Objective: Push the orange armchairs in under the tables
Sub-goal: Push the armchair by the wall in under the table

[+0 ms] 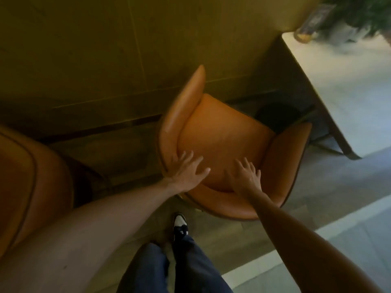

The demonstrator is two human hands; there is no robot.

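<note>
Orange leather covers the armchair (224, 142), which is seen from above and behind, turned at an angle on the floor (330, 187). Its open front faces toward the dark gap under the pale table (347, 98) at the upper right, but the seat is not yet under it. Both hands are spread wide, fingers splayed, and nothing is gripped. The left hand (186, 172) is laid at the curve where the backrest meets the left arm; the right hand (245, 176) is laid flat on the top of the backrest, near its middle. The palms are probably set on the back rim so that a level push can be given and the chair steered as it slides. A shoe (179, 225) is planted just behind the chair, likely for bracing. A second armchair (25, 182) stands at the left edge, close to the wall (84, 56). The picture is blurred, so contact pressure cannot be judged.
</note>
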